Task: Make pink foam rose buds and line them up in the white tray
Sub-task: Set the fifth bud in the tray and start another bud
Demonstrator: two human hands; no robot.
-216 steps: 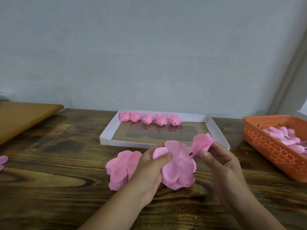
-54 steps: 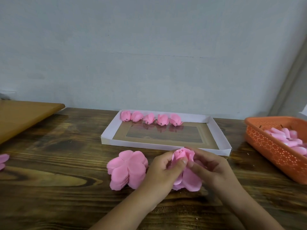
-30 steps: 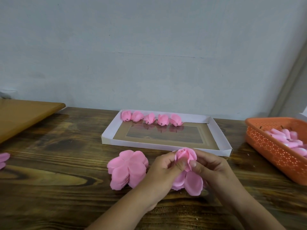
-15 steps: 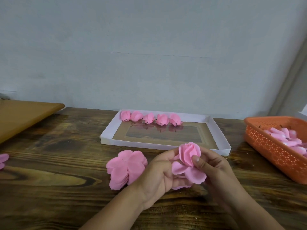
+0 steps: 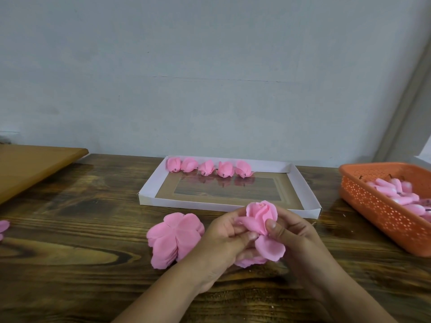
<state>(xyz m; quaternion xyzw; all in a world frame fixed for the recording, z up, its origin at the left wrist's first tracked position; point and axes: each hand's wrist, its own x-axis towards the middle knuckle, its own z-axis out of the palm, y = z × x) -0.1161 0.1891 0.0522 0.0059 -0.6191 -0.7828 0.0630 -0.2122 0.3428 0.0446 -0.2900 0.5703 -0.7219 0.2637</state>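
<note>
Wooden table (image 5: 70,252): half-rolled rose bud (image 5: 261,216) pinched between left hand (image 5: 221,243) and right hand (image 5: 296,238), near white tray (image 5: 149,198)

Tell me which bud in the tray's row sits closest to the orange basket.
The rightmost bud of the five along the tray's far wall. The other four line up leftward from it, away from the basket.

light: soft, even | shadows: faint | focus: slightly soft | edges: wide-angle bending
</note>
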